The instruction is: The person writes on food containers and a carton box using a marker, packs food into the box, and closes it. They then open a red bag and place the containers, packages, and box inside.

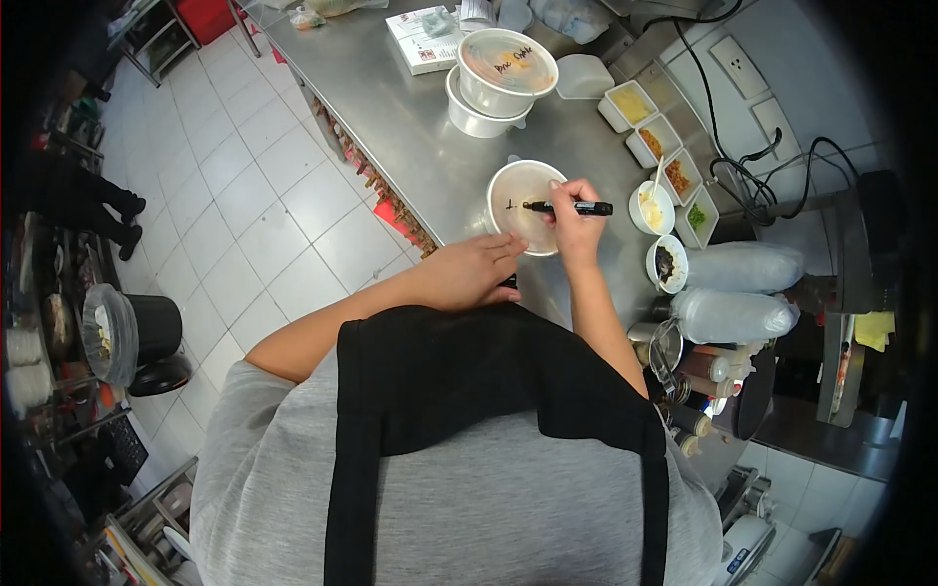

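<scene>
In the head view, my right hand is closed around a black marker, its tip on the clear lid of a round white container. A short dark mark is written on that lid. My left hand rests its fingertips on the lid's near edge, while a small black marker cap shows between its thumb and fingers. Farther back, a lidded container with dark handwriting and orange contents sits on top of another white container.
Along the wall stand small tubs of toppings, a bowl with a spoon and a bowl of dark food. Stacked plastic cups lie to the right. A white box is at the back. Another person's legs show at left.
</scene>
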A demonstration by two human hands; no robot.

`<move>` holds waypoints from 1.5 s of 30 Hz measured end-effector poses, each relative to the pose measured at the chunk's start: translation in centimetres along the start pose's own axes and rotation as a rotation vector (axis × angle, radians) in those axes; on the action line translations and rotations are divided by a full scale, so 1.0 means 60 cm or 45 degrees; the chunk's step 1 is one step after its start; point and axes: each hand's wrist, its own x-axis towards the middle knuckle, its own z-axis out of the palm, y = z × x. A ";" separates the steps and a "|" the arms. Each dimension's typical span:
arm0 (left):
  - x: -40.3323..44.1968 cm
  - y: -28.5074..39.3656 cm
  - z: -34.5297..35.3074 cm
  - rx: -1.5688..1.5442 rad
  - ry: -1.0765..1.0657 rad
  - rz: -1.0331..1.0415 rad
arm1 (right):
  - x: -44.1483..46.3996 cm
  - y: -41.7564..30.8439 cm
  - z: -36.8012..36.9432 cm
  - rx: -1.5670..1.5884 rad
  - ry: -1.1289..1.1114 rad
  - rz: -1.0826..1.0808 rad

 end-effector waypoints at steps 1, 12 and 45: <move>0.000 -0.001 -0.001 0.003 0.003 0.007 | 0.002 0.001 0.001 0.008 0.064 -0.002; 0.000 -0.002 0.000 -0.003 0.016 0.026 | 0.005 0.008 -0.003 0.003 0.179 -0.050; 0.032 0.053 0.022 -0.351 0.419 -0.057 | -0.124 -0.110 -0.041 0.819 -0.141 -0.052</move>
